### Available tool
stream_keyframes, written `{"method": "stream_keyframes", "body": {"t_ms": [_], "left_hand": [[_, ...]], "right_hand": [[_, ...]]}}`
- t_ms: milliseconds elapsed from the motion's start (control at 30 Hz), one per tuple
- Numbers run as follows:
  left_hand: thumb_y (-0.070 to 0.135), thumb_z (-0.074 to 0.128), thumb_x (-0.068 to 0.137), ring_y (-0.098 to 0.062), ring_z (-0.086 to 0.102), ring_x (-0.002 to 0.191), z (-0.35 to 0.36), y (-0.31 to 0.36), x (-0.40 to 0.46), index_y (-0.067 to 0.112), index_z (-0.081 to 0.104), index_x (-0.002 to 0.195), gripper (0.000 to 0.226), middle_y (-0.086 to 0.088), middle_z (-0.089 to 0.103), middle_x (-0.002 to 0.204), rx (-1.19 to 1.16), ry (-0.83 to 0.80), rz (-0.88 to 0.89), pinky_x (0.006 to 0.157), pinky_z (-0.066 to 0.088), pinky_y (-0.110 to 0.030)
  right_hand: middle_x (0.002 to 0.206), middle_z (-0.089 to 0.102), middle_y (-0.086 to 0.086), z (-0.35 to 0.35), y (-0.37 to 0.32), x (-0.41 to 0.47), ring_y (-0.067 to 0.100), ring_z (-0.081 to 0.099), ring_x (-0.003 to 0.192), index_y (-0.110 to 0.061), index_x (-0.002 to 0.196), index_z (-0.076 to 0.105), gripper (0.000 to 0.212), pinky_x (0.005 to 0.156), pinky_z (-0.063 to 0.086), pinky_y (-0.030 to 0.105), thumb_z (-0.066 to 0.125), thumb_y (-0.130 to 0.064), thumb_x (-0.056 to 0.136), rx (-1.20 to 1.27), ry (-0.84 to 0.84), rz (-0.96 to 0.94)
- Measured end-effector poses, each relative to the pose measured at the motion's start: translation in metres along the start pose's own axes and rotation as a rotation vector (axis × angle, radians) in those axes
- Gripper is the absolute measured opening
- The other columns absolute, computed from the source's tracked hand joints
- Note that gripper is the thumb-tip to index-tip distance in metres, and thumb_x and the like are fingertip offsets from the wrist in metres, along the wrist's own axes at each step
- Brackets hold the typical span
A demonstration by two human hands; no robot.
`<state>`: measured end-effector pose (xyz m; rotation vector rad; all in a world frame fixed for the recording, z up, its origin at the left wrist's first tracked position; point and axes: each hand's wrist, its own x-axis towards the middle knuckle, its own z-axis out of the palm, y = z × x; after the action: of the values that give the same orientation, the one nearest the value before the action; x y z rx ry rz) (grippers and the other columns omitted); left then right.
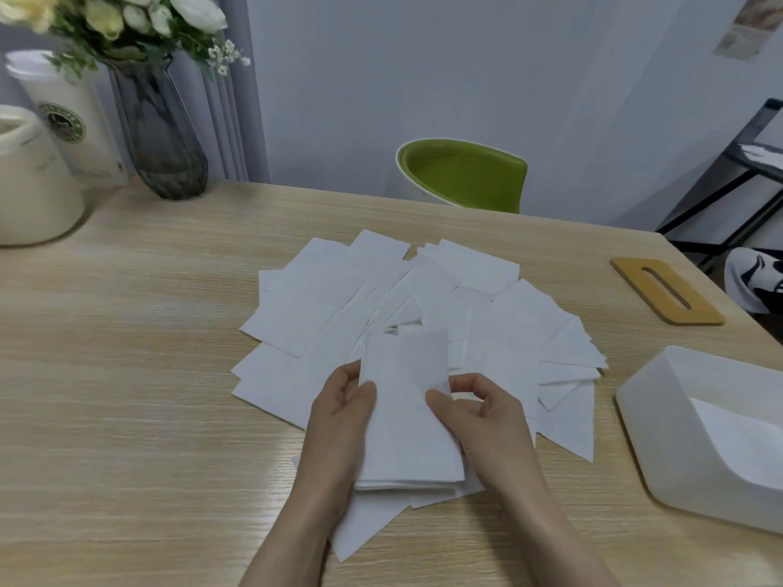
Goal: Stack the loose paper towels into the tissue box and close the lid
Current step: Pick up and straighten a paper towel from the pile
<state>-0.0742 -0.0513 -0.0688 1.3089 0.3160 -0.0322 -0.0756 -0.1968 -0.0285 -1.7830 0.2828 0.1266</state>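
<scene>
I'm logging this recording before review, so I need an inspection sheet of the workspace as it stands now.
Surface: light wood-grain table.
Job's things: loose paper towels fanned out mid-table; small stack of towels held above them; white tissue box open at right, something white inside; wooden lid lying off the box, far right.
Clutter: glass vase with flowers, paper cup, cream container, all far left.
Hands: left hand and right hand both grip the stack, fingers curled at its sides.
Cables: nothing seen.
Surroundings: green chair behind table, black rack at right, grey wall.
</scene>
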Motion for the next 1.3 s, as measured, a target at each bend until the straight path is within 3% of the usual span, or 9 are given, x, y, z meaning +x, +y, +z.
{"method": "stream_keyframes", "body": {"t_ms": [100,267,400,567,667,900,1067,1200,1300], "left_hand": [[0.009,0.049,0.098,-0.017,0.072,0.087,0.000,0.000,-0.001,0.023,0.064,0.108,0.022,0.000,0.076,0.095,0.003,-0.009,0.014,0.068,0.052,-0.027],[0.013,0.046,0.100,-0.017,0.072,0.091,0.002,0.004,-0.004,0.023,0.065,0.108,0.023,0.001,0.076,0.098,-0.041,-0.017,0.010,0.072,0.052,-0.030],[0.016,0.044,0.101,-0.011,0.072,0.087,0.012,0.007,-0.010,0.022,0.064,0.109,0.022,0.004,0.076,0.097,-0.067,-0.026,0.022,0.064,0.053,-0.020],[0.015,0.044,0.102,-0.006,0.070,0.084,0.016,0.010,-0.011,0.023,0.063,0.110,0.023,0.008,0.075,0.096,-0.076,0.044,0.063,0.060,0.051,-0.014],[0.017,0.044,0.102,-0.007,0.071,0.086,0.016,0.011,-0.012,0.025,0.063,0.111,0.022,0.007,0.075,0.099,-0.082,0.043,0.055,0.062,0.051,-0.016],[0.023,0.047,0.101,-0.016,0.072,0.094,0.029,0.008,-0.022,0.035,0.059,0.117,0.024,0.008,0.073,0.107,-0.094,-0.085,-0.027,0.065,0.059,-0.031],[0.015,0.055,0.096,-0.018,0.073,0.089,0.024,0.010,-0.023,0.028,0.059,0.117,0.025,-0.001,0.072,0.106,-0.116,-0.101,-0.053,0.062,0.058,-0.031],[0.016,0.060,0.093,-0.024,0.067,0.060,0.010,0.021,-0.015,0.026,0.056,0.120,0.029,-0.019,0.066,0.087,-0.024,-0.099,-0.007,0.040,0.048,-0.027],[0.016,0.070,0.084,-0.019,0.061,0.051,-0.003,0.031,-0.008,0.038,0.056,0.122,0.046,0.001,0.064,0.072,0.052,-0.165,0.007,0.035,0.044,-0.026]], "right_hand": [[0.063,0.063,-0.017,0.000,0.002,-0.001,-0.002,0.051,0.053,-0.025,0.096,0.061,0.015,0.058,0.041,0.019,0.068,-0.024,0.083,-0.088,0.100,-0.112],[0.109,0.045,-0.032,0.005,0.001,-0.009,-0.011,0.039,0.105,-0.046,0.136,0.032,0.054,0.099,0.031,0.023,0.058,-0.035,0.090,-0.262,0.064,-0.214],[0.125,0.027,-0.028,0.010,0.003,-0.013,-0.017,0.013,0.108,-0.048,0.146,0.009,0.064,0.102,0.010,0.022,0.047,-0.046,0.094,-0.337,-0.024,-0.145],[0.130,0.041,-0.025,0.004,-0.002,-0.014,-0.035,0.024,0.099,-0.040,0.147,0.015,0.066,0.109,0.012,0.025,0.052,-0.041,0.092,-0.258,0.030,-0.136],[0.121,0.049,-0.025,-0.002,0.002,-0.013,-0.016,0.037,0.115,-0.039,0.147,0.023,0.064,0.115,0.019,0.033,0.054,-0.038,0.091,-0.191,0.017,-0.114],[0.108,0.022,-0.048,0.001,0.010,-0.016,0.003,0.023,0.118,-0.059,0.141,0.012,0.065,0.099,0.023,0.027,0.049,-0.035,0.093,-0.227,-0.077,-0.129],[0.138,0.046,-0.023,-0.008,0.008,-0.008,0.010,0.043,0.129,-0.041,0.143,0.031,0.060,0.111,0.035,0.037,0.048,-0.009,0.095,-0.161,-0.125,-0.197],[0.114,0.065,-0.022,-0.029,-0.005,-0.001,-0.006,0.058,0.110,-0.039,0.124,0.050,0.058,0.090,0.047,0.016,0.046,0.009,0.092,-0.086,-0.219,-0.202],[0.115,0.069,-0.015,-0.046,-0.015,0.003,0.001,0.062,0.109,-0.036,0.122,0.055,0.055,0.088,0.048,0.018,0.046,0.010,0.092,-0.123,-0.417,-0.160]]}}
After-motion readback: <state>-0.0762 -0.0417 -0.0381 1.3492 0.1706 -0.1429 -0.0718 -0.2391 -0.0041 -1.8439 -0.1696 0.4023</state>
